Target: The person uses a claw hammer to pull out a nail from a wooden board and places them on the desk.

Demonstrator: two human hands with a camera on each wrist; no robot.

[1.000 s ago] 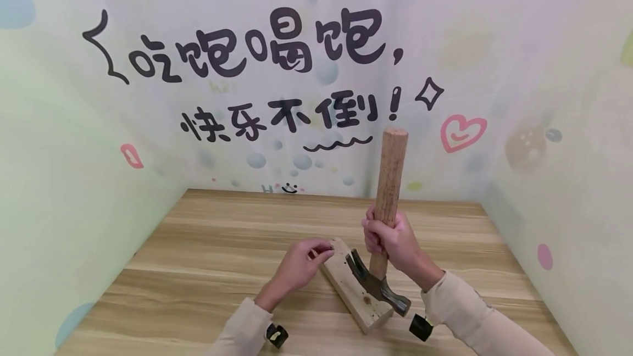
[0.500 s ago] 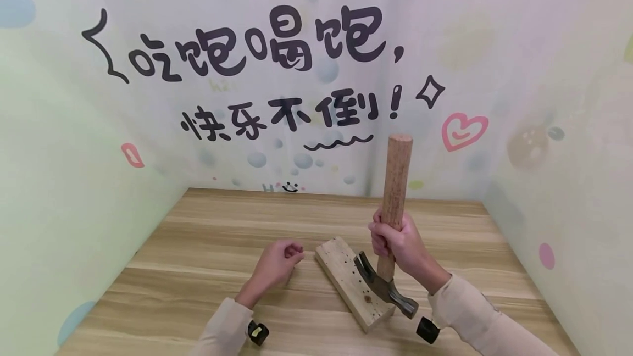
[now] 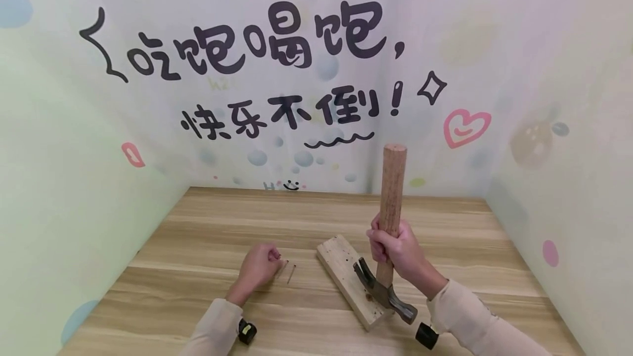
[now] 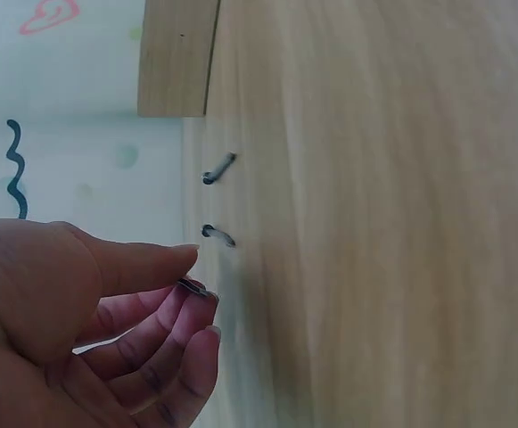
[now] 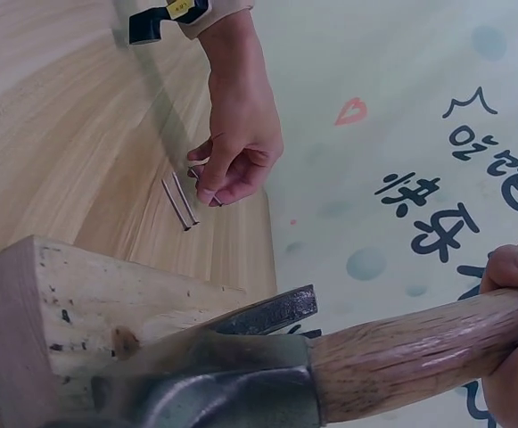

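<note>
My left hand [image 3: 259, 265] is just above the table at left of centre. Thumb and fingers pinch a nail [image 4: 196, 287], mostly hidden by the fingertips. Two more nails [image 3: 292, 274] lie beside that hand on the tabletop; in the left wrist view a lying nail [image 4: 219, 169] shows ahead of the fingers. With my right hand [image 3: 398, 246] I grip the wooden handle of a claw hammer [image 3: 393, 191], head down, handle end up. Its steel head overlaps the near right part of a wooden block [image 3: 341, 273], which has several dark spots on top.
The wood-grain table [image 3: 198, 235] is bounded by a printed back wall [image 3: 296, 169] and side walls at left and right. A black wrist camera [image 3: 247, 332] sits on the left sleeve, another black wrist camera [image 3: 426, 336] on the right one.
My left hand has moved left, from the block's far end to beside the nails, uncovering two of them. The hammer has dropped slightly in my right hand's grip; the block stays put.
</note>
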